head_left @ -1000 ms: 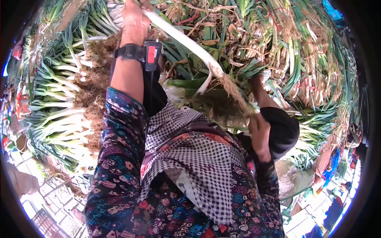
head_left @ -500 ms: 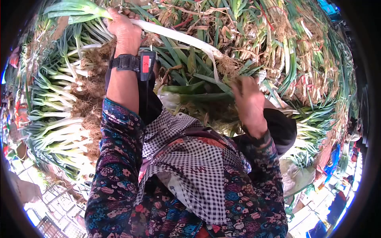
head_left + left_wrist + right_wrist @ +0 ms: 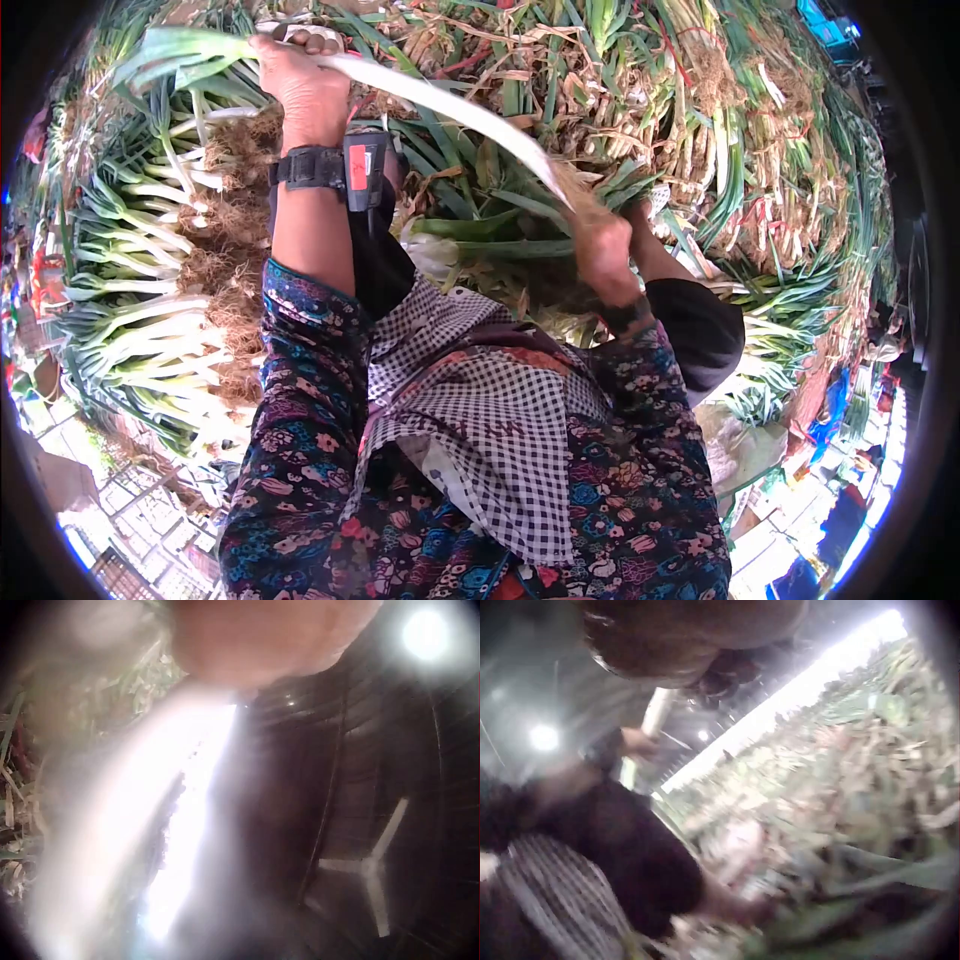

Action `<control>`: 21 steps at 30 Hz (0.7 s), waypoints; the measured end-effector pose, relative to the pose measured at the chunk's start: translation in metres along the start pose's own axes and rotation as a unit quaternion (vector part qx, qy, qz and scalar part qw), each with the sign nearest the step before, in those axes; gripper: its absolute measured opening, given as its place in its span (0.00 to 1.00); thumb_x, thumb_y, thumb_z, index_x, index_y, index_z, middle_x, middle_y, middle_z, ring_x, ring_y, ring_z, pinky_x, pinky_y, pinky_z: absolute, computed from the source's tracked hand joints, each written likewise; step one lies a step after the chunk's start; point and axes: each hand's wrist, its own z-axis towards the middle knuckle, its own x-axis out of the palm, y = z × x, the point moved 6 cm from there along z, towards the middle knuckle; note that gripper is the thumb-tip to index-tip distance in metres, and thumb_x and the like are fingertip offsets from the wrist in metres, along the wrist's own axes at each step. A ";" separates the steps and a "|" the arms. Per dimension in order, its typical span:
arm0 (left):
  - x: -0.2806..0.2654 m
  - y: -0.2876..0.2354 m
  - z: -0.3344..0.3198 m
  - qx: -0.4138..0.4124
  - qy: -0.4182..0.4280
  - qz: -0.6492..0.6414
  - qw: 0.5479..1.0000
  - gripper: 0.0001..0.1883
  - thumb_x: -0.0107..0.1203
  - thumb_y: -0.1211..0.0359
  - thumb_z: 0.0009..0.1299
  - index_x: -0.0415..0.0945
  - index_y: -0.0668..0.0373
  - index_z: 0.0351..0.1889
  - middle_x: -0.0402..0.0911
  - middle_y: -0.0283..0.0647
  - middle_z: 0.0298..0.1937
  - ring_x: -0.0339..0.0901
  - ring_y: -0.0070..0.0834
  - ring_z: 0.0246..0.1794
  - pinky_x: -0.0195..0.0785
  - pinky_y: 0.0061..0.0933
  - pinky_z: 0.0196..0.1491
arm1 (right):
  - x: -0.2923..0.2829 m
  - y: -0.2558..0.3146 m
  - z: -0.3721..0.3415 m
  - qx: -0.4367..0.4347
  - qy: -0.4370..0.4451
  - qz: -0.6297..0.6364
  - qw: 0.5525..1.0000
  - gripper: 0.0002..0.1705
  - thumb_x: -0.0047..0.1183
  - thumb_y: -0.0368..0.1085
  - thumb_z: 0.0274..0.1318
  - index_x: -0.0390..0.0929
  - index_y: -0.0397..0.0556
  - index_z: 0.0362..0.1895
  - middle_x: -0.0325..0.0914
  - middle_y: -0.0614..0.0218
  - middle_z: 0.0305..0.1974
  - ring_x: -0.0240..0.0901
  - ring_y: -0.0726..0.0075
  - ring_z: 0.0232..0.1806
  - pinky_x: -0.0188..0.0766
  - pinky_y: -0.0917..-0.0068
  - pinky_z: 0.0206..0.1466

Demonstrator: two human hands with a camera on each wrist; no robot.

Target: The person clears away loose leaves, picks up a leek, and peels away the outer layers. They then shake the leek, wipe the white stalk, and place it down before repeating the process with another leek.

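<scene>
The left hand (image 3: 305, 85) grips 1 long leek (image 3: 460, 110) just below its green top, fingers curled round the pale stem. The right hand (image 3: 605, 250), blurred, is closed at the other end, its fingers round the roots. The leek slants between the 2 hands, in the air above loose green leaves (image 3: 510, 245) that lie between the person's knees.

On the left, more leeks (image 3: 170, 320) lie side by side, roots inward and green tops outward. On the right is a heap of leeks (image 3: 740, 130) with dry, brown outer leaves; red ties show around some. Near the right knee (image 3: 695, 335) sits a pale sack (image 3: 740, 450); its contents are hidden. A blue thing (image 3: 830, 22) shows at the upper right edge, too small to tell whether it is a container. The left wrist view also shows a 3-bladed ceiling fan (image 3: 369, 866).
</scene>
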 end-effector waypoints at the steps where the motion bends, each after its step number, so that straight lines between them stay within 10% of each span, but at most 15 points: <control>1: -0.001 -0.005 -0.001 0.009 -0.003 0.035 0.999 0.19 0.37 0.50 0.76 0.62 0.56 0.37 0.61 0.33 0.24 0.56 0.24 0.21 0.57 0.29 0.24 | 0.005 -0.028 -0.028 0.066 0.127 -0.073 0.987 0.02 0.50 0.32 0.53 0.72 0.48 0.30 0.76 0.57 0.25 0.76 0.48 0.27 0.71 0.55 0.28; 4: -0.003 -0.012 0.017 0.049 0.031 0.044 0.997 0.21 0.34 0.49 0.77 0.63 0.58 0.37 0.61 0.34 0.22 0.56 0.25 0.19 0.57 0.30 0.23 | -0.003 -0.086 -0.096 0.189 0.360 -0.181 0.895 0.07 0.49 0.31 0.50 0.74 0.51 0.36 0.77 0.58 0.29 0.77 0.48 0.32 0.72 0.51 0.34; 8: 0.002 -0.002 -0.006 -0.002 0.023 0.033 0.999 0.21 0.33 0.47 0.76 0.60 0.55 0.37 0.63 0.35 0.24 0.60 0.27 0.21 0.59 0.32 0.25 | -0.011 -0.105 -0.107 0.096 0.325 -0.044 0.940 0.09 0.50 0.32 0.51 0.75 0.50 0.39 0.76 0.56 0.31 0.76 0.48 0.37 0.72 0.53 0.37; 13: 0.023 0.005 -0.024 0.032 0.106 0.035 0.993 0.20 0.34 0.46 0.76 0.60 0.53 0.37 0.65 0.36 0.25 0.61 0.28 0.21 0.59 0.33 0.27 | -0.082 0.011 0.054 0.052 0.171 -0.107 0.978 0.18 0.50 0.26 0.53 0.74 0.48 0.50 0.75 0.52 0.45 0.73 0.46 0.44 0.71 0.61 0.41; 15: 0.025 0.008 -0.025 0.024 0.134 0.021 0.990 0.20 0.34 0.47 0.76 0.61 0.54 0.38 0.65 0.36 0.25 0.61 0.28 0.22 0.59 0.32 0.27 | -0.096 0.060 0.094 0.003 -0.013 0.093 0.996 0.20 0.48 0.22 0.54 0.73 0.48 0.51 0.75 0.55 0.45 0.74 0.50 0.43 0.71 0.64 0.39; 18: 0.029 0.009 -0.031 0.019 0.157 0.003 0.987 0.18 0.38 0.49 0.76 0.62 0.54 0.41 0.66 0.35 0.26 0.62 0.26 0.22 0.59 0.31 0.28 | -0.054 0.079 0.102 -0.026 0.306 -0.046 0.951 0.15 0.56 0.27 0.52 0.74 0.45 0.46 0.76 0.57 0.44 0.77 0.56 0.36 0.74 0.63 0.39; 21: 0.032 0.005 -0.036 0.044 0.159 0.005 0.986 0.15 0.43 0.53 0.75 0.64 0.55 0.43 0.67 0.35 0.27 0.62 0.25 0.23 0.60 0.29 0.30 | -0.054 0.090 0.121 0.019 0.162 0.142 0.976 0.14 0.58 0.32 0.50 0.68 0.45 0.38 0.73 0.53 0.35 0.76 0.48 0.33 0.72 0.58 0.33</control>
